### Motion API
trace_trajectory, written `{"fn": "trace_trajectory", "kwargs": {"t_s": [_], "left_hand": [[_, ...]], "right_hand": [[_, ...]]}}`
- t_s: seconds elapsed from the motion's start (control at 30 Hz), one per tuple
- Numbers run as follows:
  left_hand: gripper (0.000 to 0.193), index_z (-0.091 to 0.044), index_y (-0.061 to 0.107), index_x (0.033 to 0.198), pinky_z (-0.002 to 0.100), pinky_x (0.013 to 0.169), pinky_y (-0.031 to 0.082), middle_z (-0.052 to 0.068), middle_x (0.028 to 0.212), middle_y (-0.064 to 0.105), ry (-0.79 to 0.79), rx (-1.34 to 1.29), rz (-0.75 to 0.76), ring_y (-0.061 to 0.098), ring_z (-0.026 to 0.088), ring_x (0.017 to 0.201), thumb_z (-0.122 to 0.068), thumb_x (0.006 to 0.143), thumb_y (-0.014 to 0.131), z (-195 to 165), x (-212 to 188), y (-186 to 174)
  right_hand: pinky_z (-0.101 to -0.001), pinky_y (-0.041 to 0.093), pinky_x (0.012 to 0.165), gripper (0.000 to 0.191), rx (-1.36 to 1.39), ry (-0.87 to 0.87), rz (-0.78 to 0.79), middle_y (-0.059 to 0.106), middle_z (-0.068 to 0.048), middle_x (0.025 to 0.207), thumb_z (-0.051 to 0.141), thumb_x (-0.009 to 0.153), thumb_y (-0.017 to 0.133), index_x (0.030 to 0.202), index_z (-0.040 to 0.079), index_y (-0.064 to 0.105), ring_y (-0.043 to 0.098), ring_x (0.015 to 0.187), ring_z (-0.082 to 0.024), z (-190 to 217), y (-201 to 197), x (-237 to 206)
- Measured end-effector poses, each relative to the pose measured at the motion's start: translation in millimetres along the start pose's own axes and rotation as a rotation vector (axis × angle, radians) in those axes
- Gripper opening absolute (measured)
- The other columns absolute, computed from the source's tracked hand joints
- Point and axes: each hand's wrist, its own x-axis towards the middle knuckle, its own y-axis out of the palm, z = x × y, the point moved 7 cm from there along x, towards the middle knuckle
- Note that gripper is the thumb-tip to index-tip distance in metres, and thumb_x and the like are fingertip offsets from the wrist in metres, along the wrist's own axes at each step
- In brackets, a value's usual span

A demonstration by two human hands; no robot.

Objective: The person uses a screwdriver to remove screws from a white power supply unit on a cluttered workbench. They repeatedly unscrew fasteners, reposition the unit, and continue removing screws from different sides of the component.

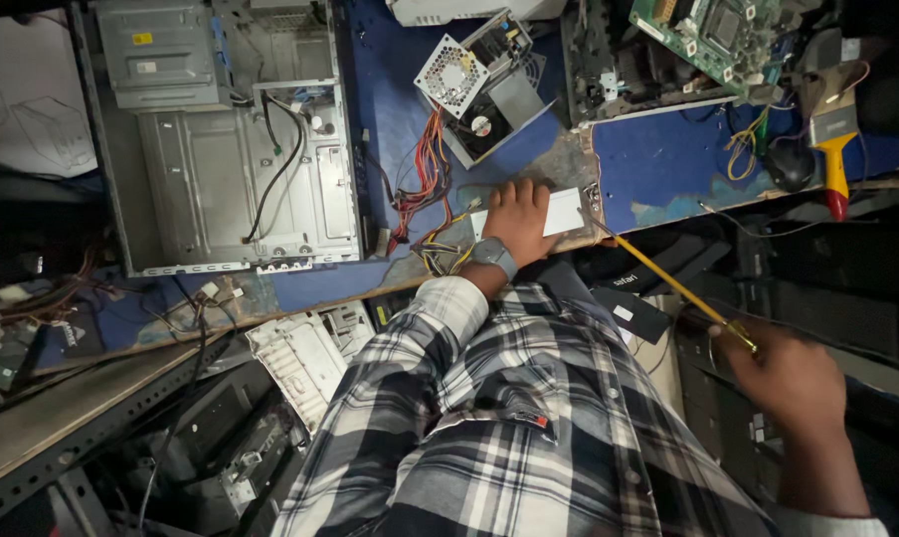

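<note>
Two hands, two jobs: my left hand (517, 211) lies flat, fingers spread, pressing on a small white plate (562, 211) at the worn front edge of the blue tabletop (668, 164), gripping nothing, only holding it down. My right hand (793, 383) is out to the side, below the tabletop edge, fingers curled shut around the handle end of a long yellow screwdriver (668, 280) whose tip points up toward the plate. The plate looks thin, stiff and light, probably smooth enough to skid, so I judge a flat palm or a pinch at its edges suits it best. The screwdriver is rigid and light; the handle is the place to hold. Just beside my left wrist lie coloured wires (425, 199) from an opened power supply (481, 85), with an empty computer case (226, 139) further left.
</note>
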Motion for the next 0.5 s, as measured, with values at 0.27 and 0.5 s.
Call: {"fn": "trace_trajectory", "kwargs": {"t_s": [0.27,0.5], "left_hand": [[0.065,-0.008,0.056,0.113,0.051,0.087,0.042,0.013,0.11,0.056,0.003,0.018,-0.029,0.053,0.034,0.104,-0.051,0.071,0.081,3,-3,14],[0.07,-0.007,0.056,0.115,0.049,0.087,0.043,0.013,0.11,0.055,-0.006,0.015,-0.017,0.053,0.033,0.104,-0.053,0.069,0.082,4,-4,19]], "right_hand": [[-0.0481,0.059,0.072,0.047,-0.053,-0.084,-0.053,0.077,-0.015,0.083,0.062,0.094,0.062,0.121,0.027,0.079,0.076,0.081,-0.039,10,-14,-4],[-0.047,0.059,0.064,0.043,-0.341,-0.172,-0.166,0.073,-0.013,0.076,0.064,0.093,0.063,0.107,0.027,0.08,0.074,0.072,-0.035,60,-74,-24]]}}
